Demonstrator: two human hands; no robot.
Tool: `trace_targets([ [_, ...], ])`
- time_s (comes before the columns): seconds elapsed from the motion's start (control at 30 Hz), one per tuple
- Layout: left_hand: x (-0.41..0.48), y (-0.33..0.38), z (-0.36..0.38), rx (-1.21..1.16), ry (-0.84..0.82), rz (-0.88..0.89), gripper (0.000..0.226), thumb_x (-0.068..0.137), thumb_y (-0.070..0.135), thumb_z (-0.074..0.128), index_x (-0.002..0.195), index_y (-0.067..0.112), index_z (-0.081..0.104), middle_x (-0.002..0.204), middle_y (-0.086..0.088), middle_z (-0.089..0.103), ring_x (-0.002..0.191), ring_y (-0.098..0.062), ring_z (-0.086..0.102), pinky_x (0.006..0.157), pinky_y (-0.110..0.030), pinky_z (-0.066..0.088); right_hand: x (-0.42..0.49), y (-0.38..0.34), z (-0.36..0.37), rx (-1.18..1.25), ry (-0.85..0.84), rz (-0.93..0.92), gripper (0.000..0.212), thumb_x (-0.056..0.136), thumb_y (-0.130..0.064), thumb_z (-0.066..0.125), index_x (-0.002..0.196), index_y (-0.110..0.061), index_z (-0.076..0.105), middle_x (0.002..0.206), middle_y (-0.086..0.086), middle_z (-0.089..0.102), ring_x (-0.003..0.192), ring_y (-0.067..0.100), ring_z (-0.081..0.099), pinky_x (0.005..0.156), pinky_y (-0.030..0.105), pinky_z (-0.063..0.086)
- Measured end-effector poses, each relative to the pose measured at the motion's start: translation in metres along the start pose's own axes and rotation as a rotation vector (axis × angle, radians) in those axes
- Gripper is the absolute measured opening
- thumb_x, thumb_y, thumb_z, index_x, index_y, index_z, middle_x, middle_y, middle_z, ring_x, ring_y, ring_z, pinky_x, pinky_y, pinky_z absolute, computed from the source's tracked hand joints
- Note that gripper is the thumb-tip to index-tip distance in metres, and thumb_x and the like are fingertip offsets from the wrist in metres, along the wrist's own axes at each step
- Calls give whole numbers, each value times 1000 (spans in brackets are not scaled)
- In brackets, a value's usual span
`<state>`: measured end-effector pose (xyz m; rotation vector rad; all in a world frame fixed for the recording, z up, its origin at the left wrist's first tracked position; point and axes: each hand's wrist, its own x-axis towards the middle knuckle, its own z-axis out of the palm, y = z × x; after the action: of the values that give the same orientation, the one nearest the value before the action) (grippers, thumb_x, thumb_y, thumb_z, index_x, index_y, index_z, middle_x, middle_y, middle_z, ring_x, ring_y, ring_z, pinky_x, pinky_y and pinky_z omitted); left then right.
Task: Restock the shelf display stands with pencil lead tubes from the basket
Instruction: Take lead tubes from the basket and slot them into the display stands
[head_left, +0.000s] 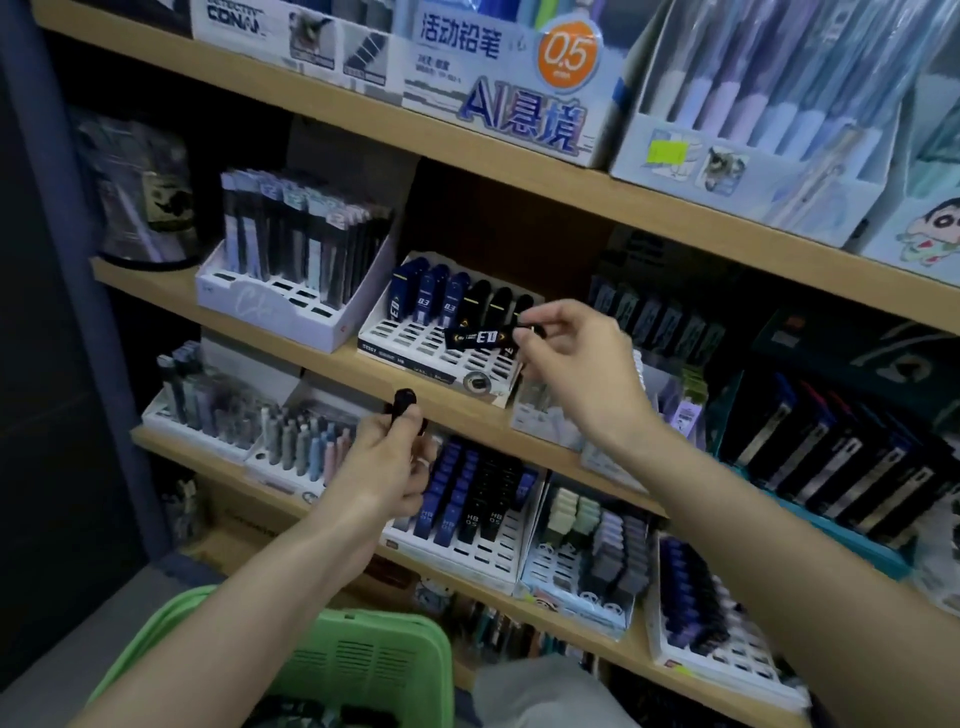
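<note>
Stand holds blue and black tubes in back row.

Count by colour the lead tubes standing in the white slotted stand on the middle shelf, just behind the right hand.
Blue tubes: 3
Black tubes: 3
Total standing in the white stand: 6
Not counted: the held tube pinched by the right hand, and the dark tube gripped by the left hand.
</note>
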<state>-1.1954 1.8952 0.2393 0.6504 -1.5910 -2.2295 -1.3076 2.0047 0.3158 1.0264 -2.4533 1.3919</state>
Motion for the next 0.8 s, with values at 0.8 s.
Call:
trace_targets([
  [0.8,29,11,-34,112,3,38,24,97,26,50,81,8,51,67,0,54,42,-7,37,36,-16,28,91,18,12,-685,-296,-230,24,95,-16,55,117,-8,63,111,15,63,86,18,58,79,27,49],
])
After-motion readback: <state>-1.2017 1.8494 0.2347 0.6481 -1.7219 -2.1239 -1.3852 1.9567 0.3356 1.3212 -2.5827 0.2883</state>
